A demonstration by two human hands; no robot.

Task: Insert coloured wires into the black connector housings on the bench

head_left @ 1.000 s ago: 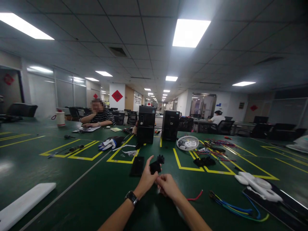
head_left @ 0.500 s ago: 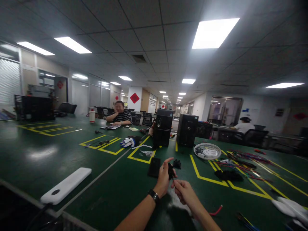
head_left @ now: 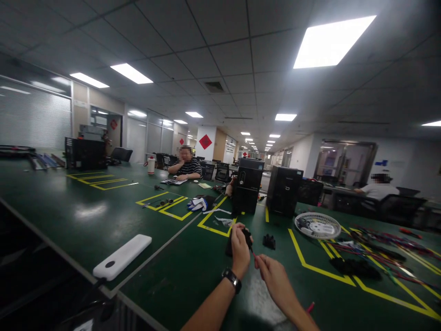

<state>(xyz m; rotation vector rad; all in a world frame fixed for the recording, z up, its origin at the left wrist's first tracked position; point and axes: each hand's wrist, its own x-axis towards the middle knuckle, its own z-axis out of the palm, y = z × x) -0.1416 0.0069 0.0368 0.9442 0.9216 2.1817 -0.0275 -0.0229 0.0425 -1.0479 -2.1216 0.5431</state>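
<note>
My left hand [head_left: 240, 252] is wrapped around a small black part [head_left: 247, 236], raised above the green table; fingers hide most of it. Just below, my right hand [head_left: 274, 274] pinches a thin red wire [head_left: 254, 253] that reaches toward the black part. Whether the wire enters it I cannot tell. A red end [head_left: 310, 306] shows beyond my right forearm. Another black part with a ridged top [head_left: 269, 241] lies to the right of my left hand. Partly hidden behind that hand is a flat dark object [head_left: 228, 247].
Two black computer cases [head_left: 246, 186] stand ahead. A white round basket [head_left: 317, 225] and bundles of coloured wires [head_left: 382, 243] lie to the right. Left are gloves [head_left: 200, 203] and a long white device [head_left: 122, 257]. A person [head_left: 186, 166] sits across the table [head_left: 165, 289].
The view has turned left, so the scene shifts rightward. My hands still hold the black part and the wire; red now shows between them.
</note>
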